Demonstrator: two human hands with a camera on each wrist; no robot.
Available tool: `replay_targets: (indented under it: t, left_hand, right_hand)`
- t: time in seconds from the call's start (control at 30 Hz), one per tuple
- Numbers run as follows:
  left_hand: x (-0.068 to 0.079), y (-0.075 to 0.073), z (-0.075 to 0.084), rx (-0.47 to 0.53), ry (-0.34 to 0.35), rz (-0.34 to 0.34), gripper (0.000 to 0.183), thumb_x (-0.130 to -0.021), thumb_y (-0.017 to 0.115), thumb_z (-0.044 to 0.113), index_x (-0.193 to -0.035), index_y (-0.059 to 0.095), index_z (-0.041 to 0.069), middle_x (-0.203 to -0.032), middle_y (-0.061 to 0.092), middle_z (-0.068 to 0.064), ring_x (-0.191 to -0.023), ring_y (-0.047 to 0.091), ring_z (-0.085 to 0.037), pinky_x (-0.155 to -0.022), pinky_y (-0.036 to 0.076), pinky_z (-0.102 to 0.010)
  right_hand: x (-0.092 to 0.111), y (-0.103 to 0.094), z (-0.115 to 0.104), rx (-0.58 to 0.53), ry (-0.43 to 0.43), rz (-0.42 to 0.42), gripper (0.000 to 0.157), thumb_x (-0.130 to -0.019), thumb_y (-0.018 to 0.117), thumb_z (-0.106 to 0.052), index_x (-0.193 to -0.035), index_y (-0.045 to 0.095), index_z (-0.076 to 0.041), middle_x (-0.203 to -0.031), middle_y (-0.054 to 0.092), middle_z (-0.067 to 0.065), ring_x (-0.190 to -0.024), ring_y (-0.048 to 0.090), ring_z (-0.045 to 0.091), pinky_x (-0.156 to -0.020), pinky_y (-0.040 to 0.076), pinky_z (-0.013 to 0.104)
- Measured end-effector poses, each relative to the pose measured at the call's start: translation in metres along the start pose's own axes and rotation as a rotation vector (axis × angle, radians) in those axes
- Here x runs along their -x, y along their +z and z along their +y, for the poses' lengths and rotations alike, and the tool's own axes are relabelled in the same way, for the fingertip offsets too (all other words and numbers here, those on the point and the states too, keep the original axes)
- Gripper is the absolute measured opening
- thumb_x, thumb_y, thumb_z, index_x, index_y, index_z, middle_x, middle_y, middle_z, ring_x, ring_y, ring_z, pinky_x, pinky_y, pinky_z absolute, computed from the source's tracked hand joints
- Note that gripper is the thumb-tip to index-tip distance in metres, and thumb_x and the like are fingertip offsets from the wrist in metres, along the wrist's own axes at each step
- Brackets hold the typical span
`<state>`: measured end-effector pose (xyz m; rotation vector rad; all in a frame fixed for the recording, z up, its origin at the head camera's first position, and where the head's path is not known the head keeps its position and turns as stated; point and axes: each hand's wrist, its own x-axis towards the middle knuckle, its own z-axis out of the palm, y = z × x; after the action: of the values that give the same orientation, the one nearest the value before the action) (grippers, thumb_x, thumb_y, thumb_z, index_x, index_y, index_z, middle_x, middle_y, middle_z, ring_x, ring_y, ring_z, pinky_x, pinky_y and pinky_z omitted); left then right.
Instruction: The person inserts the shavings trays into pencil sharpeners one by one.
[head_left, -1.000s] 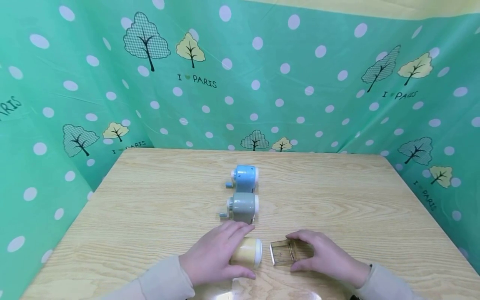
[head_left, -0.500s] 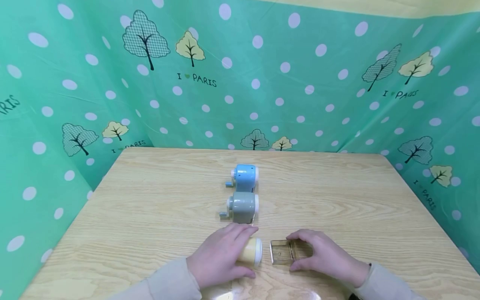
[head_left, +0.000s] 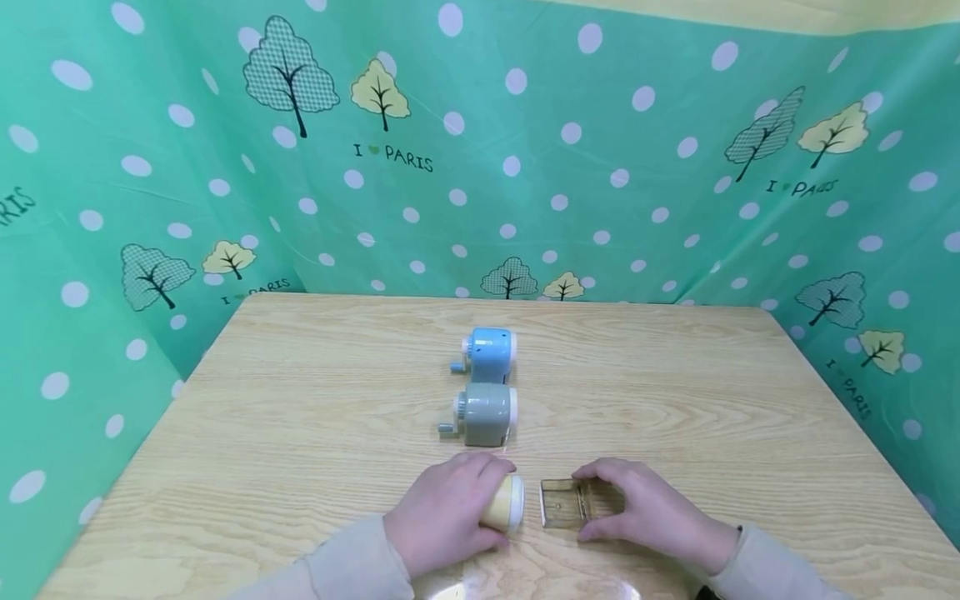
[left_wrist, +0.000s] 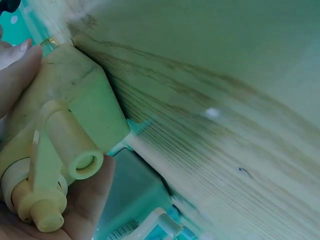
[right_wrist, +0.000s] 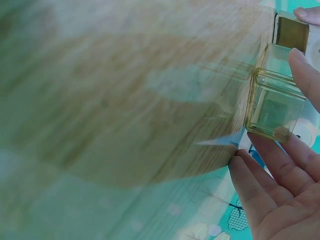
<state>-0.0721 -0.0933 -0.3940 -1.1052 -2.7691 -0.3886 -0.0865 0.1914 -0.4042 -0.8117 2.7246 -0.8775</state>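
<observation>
My left hand holds a yellow crank pencil sharpener with a white end, lying on its side on the table. Its crank handle shows close up in the left wrist view, with fingers and thumb on either side of the body. Between thumb and fingers, my right hand pinches a clear brownish shavings drawer, whose near end points at the sharpener. A small gap separates the two parts. In the right wrist view the drawer appears see-through, with nothing visible inside.
Beyond my left hand lie a grey crank pencil sharpener and, farther back, a blue one, in a row with their cranks to the left. The wooden table ends at a green dotted curtain at the back and sides.
My left hand has slid a little to the right along the yellow sharpener, and its fingers have closed more round it. My right hand and the drawer have stayed nearly still.
</observation>
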Motion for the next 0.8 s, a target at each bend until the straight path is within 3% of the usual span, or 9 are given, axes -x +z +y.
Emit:
replay_targets:
  t: [0.23, 0.8]
  left_hand:
    - [-0.0009, 0.0019, 0.0009, 0.016, -0.017, 0.026, 0.056, -0.068, 0.087, 0.038, -0.109, 0.060, 0.012, -0.092, 0.063, 0.004, -0.078, 0.059, -0.007, -0.063, 0.050, -0.021]
    - [-0.0025, 0.0046, 0.0013, -0.002, -0.039, 0.008, 0.052, -0.068, 0.086, 0.041, -0.105, 0.060, 0.015, -0.087, 0.062, 0.006, -0.074, 0.057, -0.006, -0.063, 0.050, -0.021]
  right_hand:
    - [0.0001, 0.0009, -0.0003, 0.040, -0.023, 0.008, 0.057, -0.075, 0.080, -0.051, -0.117, 0.067, -0.014, -0.116, 0.070, -0.004, -0.111, 0.065, 0.023, -0.095, 0.051, 0.046]
    - [-0.0005, 0.0019, -0.0040, 0.106, -0.034, 0.014, 0.057, -0.076, 0.079, -0.052, -0.117, 0.067, -0.014, -0.116, 0.071, -0.003, -0.109, 0.067, 0.023, -0.093, 0.053, 0.046]
